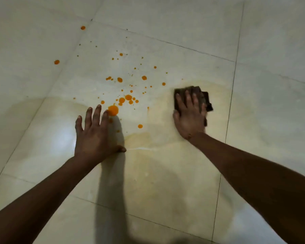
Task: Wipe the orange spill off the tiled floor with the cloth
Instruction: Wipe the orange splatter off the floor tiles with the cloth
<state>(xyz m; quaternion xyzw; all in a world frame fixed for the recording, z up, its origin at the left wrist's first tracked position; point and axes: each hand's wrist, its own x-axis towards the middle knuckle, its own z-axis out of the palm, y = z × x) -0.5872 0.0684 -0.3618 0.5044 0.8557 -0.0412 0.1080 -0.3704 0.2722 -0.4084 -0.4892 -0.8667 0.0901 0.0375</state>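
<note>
- Because the pale, glossy tiled floor shows every streak, the wiping should run in overlapping passes rather than loose scrubbing.
- A wet yellowish film covers the near part of the middle tile and reaches up around the cloth. It looks like thinned spill, so it will likely need a second pass with a clean face of the cloth.
- The orange liquid spill lies as scattered drops on the middle tile, between the two hands and beyond them, mostly unwiped.
- The left hand lies flat on the floor as a brace, its fingers straight and spread. One fingertip sits at the edge of the largest orange blob, so the hand should lift clear before the cloth arrives, or it will drag colour about.
- The right hand presses down with its fingers straight and slightly apart on top of the cloth, holding it by pressure and not by a curl.
- The folded dark brown cloth lies under that hand, right of the drops; the best stroke is probably leftward, gathering them inward.
- Two outlying drops and sit far left on neighbouring tiles and are easy to miss.
</note>
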